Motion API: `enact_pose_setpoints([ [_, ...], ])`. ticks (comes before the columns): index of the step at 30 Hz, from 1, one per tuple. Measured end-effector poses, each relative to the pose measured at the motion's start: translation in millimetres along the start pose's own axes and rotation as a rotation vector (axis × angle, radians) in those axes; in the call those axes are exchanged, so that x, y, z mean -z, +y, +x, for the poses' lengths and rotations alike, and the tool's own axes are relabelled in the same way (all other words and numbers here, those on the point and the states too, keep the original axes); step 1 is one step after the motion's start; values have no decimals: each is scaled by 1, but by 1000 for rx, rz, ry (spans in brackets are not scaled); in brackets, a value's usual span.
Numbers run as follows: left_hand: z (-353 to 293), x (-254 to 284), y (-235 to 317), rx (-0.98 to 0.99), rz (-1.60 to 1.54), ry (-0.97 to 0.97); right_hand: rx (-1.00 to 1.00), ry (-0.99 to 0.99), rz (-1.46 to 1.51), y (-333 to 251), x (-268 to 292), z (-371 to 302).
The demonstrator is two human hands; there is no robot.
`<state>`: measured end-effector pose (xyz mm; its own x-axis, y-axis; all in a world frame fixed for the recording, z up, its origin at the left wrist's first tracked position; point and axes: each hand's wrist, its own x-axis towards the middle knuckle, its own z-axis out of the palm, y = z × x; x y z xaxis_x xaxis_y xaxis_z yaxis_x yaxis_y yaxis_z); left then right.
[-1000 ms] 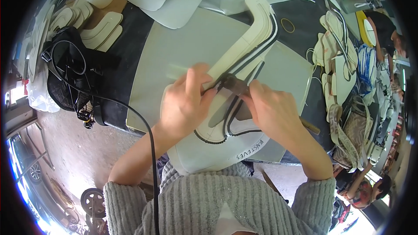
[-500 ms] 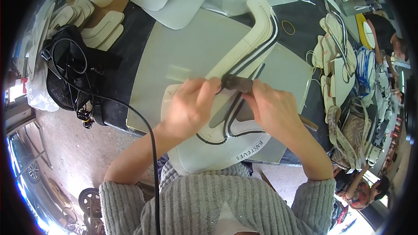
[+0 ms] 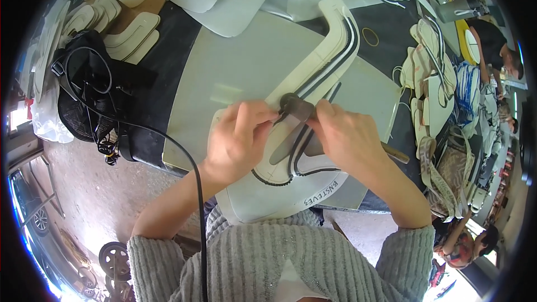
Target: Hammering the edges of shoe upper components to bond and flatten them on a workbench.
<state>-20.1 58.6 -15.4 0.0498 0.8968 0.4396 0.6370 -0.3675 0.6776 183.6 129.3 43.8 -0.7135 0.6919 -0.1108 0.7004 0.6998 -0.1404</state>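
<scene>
My right hand (image 3: 349, 134) is closed around a hammer (image 3: 297, 107). The dark, blunt hammer head lies over the black-and-white trim strip, and the wooden handle pokes out past my wrist. My left hand (image 3: 238, 142) is closed, thumb and fingertips pinching the trim strip (image 3: 313, 81) beside the hammer head. This strip runs along a long, curved cream panel (image 3: 305, 44) that bends at its far end. A second strip (image 3: 299, 151) curves around the panel's near part, on a white template sheet (image 3: 251, 201) with handwriting. My fingers hide part of the strip.
A grey board (image 3: 235, 61) lies under the work on the black tabletop. Cream panels (image 3: 134, 39) and a black mesh bag (image 3: 84, 100) with a cable are at left. More trimmed pieces (image 3: 428, 72) are piled at right, near a rubber band (image 3: 370, 36). Other people are at far right.
The hammer head has tilted and turned slightly over the strip. My left hand has shifted a little left and its fingers have re-bent. The panel has barely moved.
</scene>
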Motion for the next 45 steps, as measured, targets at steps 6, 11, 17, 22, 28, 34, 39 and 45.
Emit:
enact_pose_setpoints([
  [6,-6,-1,-2,-152,135,-35,-17,31,13,1,0,0],
  [11,-5,0,3,-190,179,-12,38,7,80,-3,3,-3],
  [17,-4,7,3,141,-39,-23,19,46,44,-2,-5,-5],
  [22,-11,1,-3,-222,214,-4,11,19,52,-2,-2,-4],
  [28,-15,-3,-8,-224,195,23,34,44,165,-6,1,-3],
  [34,-11,3,0,-122,148,0,46,7,117,-7,-1,-3],
  [39,-14,17,0,92,-20,-67,27,23,97,-6,-5,-3],
  [45,-23,11,-6,-238,215,-62,18,34,112,-8,0,-3],
])
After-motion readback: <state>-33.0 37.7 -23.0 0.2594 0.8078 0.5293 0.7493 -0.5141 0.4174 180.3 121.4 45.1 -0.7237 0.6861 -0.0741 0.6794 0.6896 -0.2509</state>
